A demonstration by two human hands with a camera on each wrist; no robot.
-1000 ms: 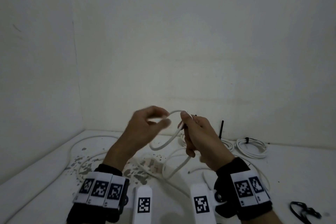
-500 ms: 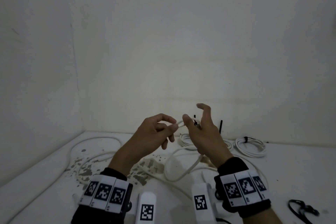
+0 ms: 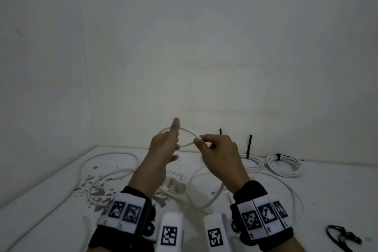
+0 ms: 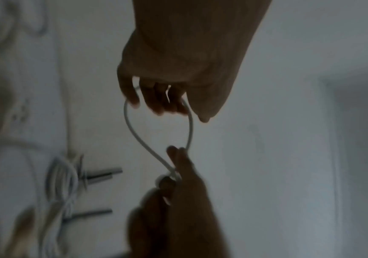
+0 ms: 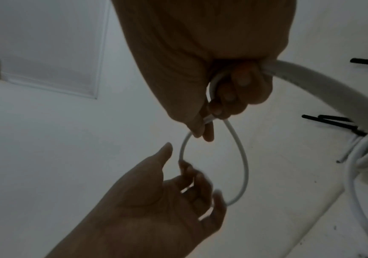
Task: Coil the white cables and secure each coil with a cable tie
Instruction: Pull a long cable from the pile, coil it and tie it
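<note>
Two plain white walls (image 3: 204, 47) meet in a corner at far left and take up most of the head view; the light is dim. Below them lies a white surface (image 3: 337, 190), flat and matte, with a patch of grey-brown flecks and stains (image 3: 98, 188) at near left.

A long white cable (image 3: 114, 174) sprawls loose over the left and middle of the surface in wide curves, one bend crossing the stained patch. From the surface it rises to the hands, which hold a single small loop (image 3: 189, 131) of it in the air, in front of the far wall.

At far right, near the foot of the wall, lie two coiled white cables: the right coil (image 3: 284, 166) wears a black tie across its top, and the left coil (image 3: 252, 162) is partly hidden behind the right hand. Two black tie tails stand up there; the taller tail (image 3: 249, 146) rises from the left coil. At near right a bunch of loose black cable ties (image 3: 340, 238) lies on the surface, blurred.

The right hand (image 3: 219, 156) is closed on the cable, thumb and forefinger pinching where the loop crosses itself, the other fingers curled round the strand below. The left hand (image 3: 163, 145) is open, its fingers straight and spread inside the loop's far end, stretching it. Both wrists wear black bands with white coded markers (image 3: 263, 216).
</note>
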